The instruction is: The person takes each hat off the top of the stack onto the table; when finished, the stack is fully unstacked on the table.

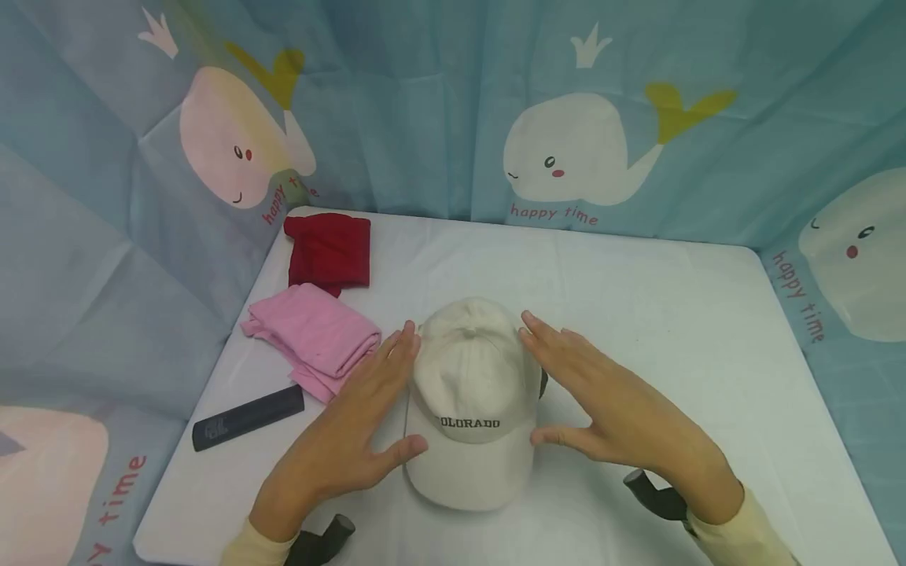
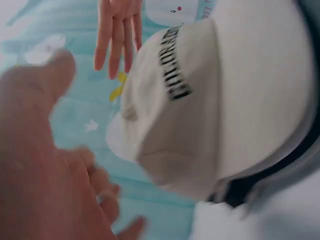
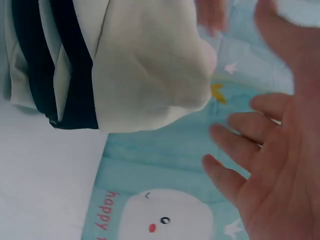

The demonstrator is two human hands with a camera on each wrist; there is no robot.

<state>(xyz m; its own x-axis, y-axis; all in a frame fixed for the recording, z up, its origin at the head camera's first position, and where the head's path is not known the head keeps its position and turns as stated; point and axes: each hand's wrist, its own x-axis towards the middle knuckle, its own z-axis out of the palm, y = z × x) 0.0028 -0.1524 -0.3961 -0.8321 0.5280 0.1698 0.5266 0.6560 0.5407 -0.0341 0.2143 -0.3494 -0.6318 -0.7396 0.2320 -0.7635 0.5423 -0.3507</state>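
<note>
Has left hand and right hand spread, gripping nothing, on either side of the cap, near the middle of the white table. Could dent the cap through uneven pressing, or drag the pink cloth by swinging left. Has more open room right and far; would meet the table's edge sooner leftward.

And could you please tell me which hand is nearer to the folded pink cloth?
The left. The left hand is right by the folded pink cloth, at its right edge; the right hand is beyond the cap.
</note>
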